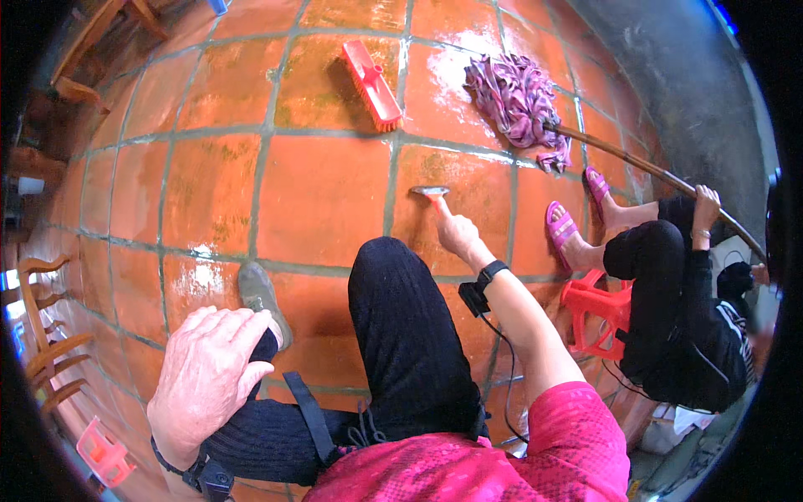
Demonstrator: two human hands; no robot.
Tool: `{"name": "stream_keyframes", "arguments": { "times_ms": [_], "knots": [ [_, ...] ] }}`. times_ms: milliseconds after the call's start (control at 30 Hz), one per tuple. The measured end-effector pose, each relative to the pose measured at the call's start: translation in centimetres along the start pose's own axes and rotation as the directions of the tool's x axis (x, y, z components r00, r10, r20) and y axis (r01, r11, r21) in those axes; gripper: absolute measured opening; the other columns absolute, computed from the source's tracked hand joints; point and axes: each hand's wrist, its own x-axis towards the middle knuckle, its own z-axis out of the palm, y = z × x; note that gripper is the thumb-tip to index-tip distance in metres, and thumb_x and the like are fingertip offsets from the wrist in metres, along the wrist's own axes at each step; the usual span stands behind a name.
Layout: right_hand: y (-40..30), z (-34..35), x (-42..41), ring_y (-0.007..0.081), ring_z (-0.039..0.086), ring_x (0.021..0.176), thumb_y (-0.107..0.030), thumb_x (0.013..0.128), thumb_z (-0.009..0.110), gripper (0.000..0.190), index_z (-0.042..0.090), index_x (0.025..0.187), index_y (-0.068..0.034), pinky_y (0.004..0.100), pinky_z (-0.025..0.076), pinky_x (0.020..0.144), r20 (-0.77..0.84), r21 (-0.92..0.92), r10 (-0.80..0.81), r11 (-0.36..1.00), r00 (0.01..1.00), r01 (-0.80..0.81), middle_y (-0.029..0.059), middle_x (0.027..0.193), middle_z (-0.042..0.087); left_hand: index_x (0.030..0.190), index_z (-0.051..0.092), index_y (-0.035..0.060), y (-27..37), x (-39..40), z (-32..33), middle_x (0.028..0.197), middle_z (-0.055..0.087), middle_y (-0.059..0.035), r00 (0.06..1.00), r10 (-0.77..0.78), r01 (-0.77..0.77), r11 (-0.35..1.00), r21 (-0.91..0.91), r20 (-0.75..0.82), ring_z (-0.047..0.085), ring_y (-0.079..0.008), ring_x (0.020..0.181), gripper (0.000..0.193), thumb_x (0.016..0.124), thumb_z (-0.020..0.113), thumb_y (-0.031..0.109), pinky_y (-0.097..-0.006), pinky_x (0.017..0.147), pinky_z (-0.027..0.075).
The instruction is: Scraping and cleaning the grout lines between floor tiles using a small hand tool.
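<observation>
My right hand [459,234] grips the orange handle of a scraper [431,191]. Its wide metal blade is at the surface of a wet terracotta floor tile [480,188] with dark stains; I cannot tell whether the edge touches. Resting over my bent left knee, my left hand [210,361] holds nothing, its thumb spread away from the fingers. Farther out on the tiles lies a red floor-brush head [371,85], bristles down and without a pole. To its right is a purple rag mop [517,103] on a long wooden handle [646,164].
At right, a co-worker's hand [707,204] holds the mop handle. The person sits on a red plastic stool [593,314], pink slippers [563,233] near my right arm. Wooden chairs [47,332] and a pink plastic stool [103,452] stand at left. A cable [511,383] hangs from my right wrist.
</observation>
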Motion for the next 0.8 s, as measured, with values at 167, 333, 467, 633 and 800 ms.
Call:
{"name": "stream_keyframes", "arguments": {
  "times_ms": [167, 333, 467, 633, 800],
  "knots": [
    [6.0, -0.6, 7.6, 0.0416, 0.063, 0.065, -0.011, 0.087, 0.042, 0.062, 0.019, 0.144, -0.022, 0.0528, 0.048, 0.056, -0.285, 0.149, 0.076, 0.988, 0.955, -0.034, 0.0245, 0.070, 0.063, 0.109, 0.055, 0.0017, 0.6, 2.1, -0.6, 0.101, 0.061, -0.0128, 0.997, 0.077, -0.077, 0.996, 0.042, -0.013, 0.058, -0.0288, 0.095, 0.051, 0.064, 0.075, 0.016, -0.0394, 0.087, 0.043],
    [4.0, 3.7, 3.0, 0.0398, 0.062, 0.058, -0.011, 0.086, 0.043, 0.067, 0.015, 0.145, -0.026, 0.0536, 0.048, 0.054, -0.195, -0.026, -0.088, 0.996, 0.977, 0.084, 0.0231, 0.065, 0.062, 0.110, 0.058, 0.0011, 0.7, 2.7, -0.5, 0.103, 0.063, -0.0149, 0.999, 0.041, -0.041, 0.999, -0.016, 0.005, 0.059, -0.0330, 0.095, 0.054, 0.062, 0.076, 0.018, -0.0408, 0.086, 0.044],
    [3.5, 0.4, 1.6, 0.0380, 0.065, 0.071, -0.013, 0.083, 0.048, 0.069, 0.018, 0.145, -0.023, 0.0519, 0.051, 0.066, -0.030, -0.036, -0.020, 0.999, 0.999, 0.019, 0.0218, 0.076, 0.065, 0.111, 0.058, 0.0012, 1.0, 2.2, -0.8, 0.103, 0.062, -0.0144, 1.000, -0.020, 0.019, 0.999, 0.029, 0.021, 0.058, -0.0324, 0.095, 0.054, 0.062, 0.075, 0.018, -0.0406, 0.086, 0.044],
    [5.9, -1.5, 8.3, 0.0377, 0.064, 0.068, -0.009, 0.087, 0.044, 0.064, 0.018, 0.145, -0.013, 0.0488, 0.050, 0.059, -0.255, -0.097, 0.062, 0.991, 0.965, -0.089, 0.0228, 0.077, 0.065, 0.110, 0.058, 0.0013, 1.6, 2.8, -0.5, 0.101, 0.062, -0.0140, 0.999, 0.039, -0.039, 0.999, 0.004, 0.007, 0.058, -0.0320, 0.094, 0.054, 0.062, 0.075, 0.018, -0.0402, 0.086, 0.044],
    [4.6, 4.8, -3.8, 0.0386, 0.063, 0.057, -0.012, 0.081, 0.050, 0.080, 0.009, 0.147, -0.032, 0.0538, 0.049, 0.056, -0.006, 0.004, -0.042, 0.999, 0.999, 0.042, 0.0216, 0.065, 0.062, 0.111, 0.058, 0.0015, 0.8, 0.6, 0.1, 0.101, 0.062, -0.0141, 1.000, -0.005, 0.006, 0.998, -0.067, 0.011, 0.058, -0.0321, 0.095, 0.055, 0.061, 0.076, 0.017, -0.0409, 0.087, 0.043]
  ]
}}
